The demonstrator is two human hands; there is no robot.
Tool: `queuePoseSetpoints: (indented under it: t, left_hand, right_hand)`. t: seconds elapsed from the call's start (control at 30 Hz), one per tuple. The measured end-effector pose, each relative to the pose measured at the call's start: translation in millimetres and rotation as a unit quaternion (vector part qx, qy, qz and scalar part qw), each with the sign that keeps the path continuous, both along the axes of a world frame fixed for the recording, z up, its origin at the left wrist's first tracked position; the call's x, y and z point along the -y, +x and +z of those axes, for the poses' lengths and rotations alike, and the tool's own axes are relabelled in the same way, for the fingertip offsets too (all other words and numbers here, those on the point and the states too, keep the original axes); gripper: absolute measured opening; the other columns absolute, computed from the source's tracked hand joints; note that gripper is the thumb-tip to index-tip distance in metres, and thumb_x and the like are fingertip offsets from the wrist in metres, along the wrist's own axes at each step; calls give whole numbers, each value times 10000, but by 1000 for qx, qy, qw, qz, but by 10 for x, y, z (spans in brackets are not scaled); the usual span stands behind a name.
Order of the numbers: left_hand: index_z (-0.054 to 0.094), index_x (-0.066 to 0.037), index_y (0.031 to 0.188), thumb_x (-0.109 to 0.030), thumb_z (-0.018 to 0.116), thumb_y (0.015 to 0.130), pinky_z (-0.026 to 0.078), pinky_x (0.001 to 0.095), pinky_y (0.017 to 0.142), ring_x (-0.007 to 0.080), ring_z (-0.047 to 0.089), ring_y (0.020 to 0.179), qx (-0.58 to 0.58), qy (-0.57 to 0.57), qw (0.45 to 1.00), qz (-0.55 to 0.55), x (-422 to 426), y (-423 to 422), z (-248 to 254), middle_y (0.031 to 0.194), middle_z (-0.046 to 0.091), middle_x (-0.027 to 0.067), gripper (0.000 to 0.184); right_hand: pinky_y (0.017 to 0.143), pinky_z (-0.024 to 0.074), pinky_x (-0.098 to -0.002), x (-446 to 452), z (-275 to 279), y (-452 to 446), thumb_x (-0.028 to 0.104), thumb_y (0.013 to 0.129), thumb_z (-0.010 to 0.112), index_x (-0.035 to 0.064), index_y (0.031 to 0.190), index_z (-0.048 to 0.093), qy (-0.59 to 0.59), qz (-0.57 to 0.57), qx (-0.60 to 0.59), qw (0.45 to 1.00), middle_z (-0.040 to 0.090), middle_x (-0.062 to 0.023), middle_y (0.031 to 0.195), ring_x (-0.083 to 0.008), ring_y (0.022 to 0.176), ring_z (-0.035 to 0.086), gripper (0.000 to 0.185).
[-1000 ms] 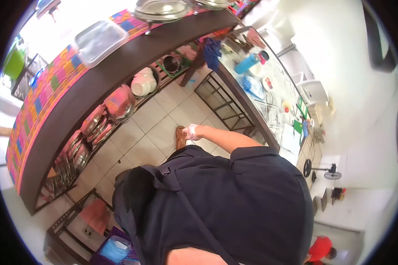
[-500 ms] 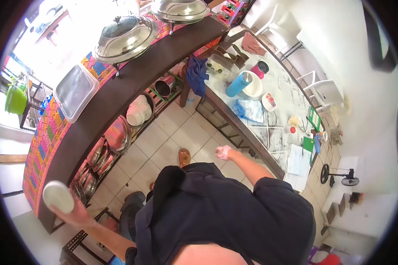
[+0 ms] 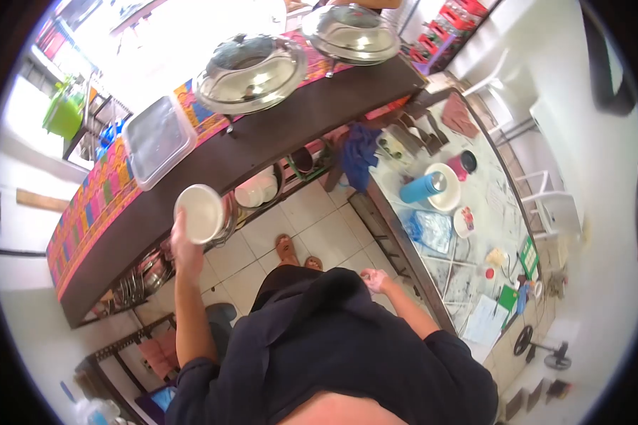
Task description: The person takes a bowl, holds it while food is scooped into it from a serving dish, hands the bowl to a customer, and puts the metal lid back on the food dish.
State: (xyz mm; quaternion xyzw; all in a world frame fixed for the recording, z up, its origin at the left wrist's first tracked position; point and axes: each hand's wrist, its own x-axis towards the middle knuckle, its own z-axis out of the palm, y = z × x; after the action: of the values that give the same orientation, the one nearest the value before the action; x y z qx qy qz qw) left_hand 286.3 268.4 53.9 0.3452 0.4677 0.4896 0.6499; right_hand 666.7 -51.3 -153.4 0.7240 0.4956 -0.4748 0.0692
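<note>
A white round bowl point(image 3: 199, 214) is held up by its edge in my left hand point(image 3: 186, 249), in front of the dark curved counter point(image 3: 262, 134). My right hand point(image 3: 375, 280) hangs low beside the dark shirt, between my body and the marble-topped table; its fingers look curled, and whether anything is in them is too small to make out. Beyond the bowl, a clear plastic container point(image 3: 159, 142) with a lid rests on the counter's patterned cloth. More white bowls point(image 3: 256, 190) sit on the shelf under the counter.
Two silver chafing dishes point(image 3: 250, 74) stand on the counter. On the marble table point(image 3: 485, 205) are a blue bottle point(image 3: 423, 188), a white bowl, a pink tumbler and papers. Metal dishes point(image 3: 147, 275) fill the lower shelf. A dark rack point(image 3: 113, 354) stands at lower left.
My left hand came into view with the bowl and has since moved right and up, along the counter. The view has shifted, and my right hand stays low near the body.
</note>
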Motion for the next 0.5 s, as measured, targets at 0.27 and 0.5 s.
queuePoseSetpoints:
  t: [0.27, 0.5]
  left_hand:
    - [593, -3, 1088, -269, 413, 1004, 456, 277, 772, 133, 585, 845, -219, 110, 968, -54, -822, 609, -189, 886, 628, 49, 332]
    - [581, 23, 1098, -293, 423, 992, 407, 271, 849, 147, 531, 917, -271, 159, 947, -71, -1607, 825, -738, 980, 600, 70, 369]
  right_hand:
    - [966, 439, -401, -745, 76, 125, 379, 839, 515, 122, 1154, 617, 5, -24, 16, 1000, 636, -177, 1124, -335, 1050, 598, 419]
    - [879, 492, -398, -1706, -485, 116, 358, 856, 543, 109, 1149, 606, 50, -49, -20, 997, 660, -170, 1057, -326, 1000, 617, 390]
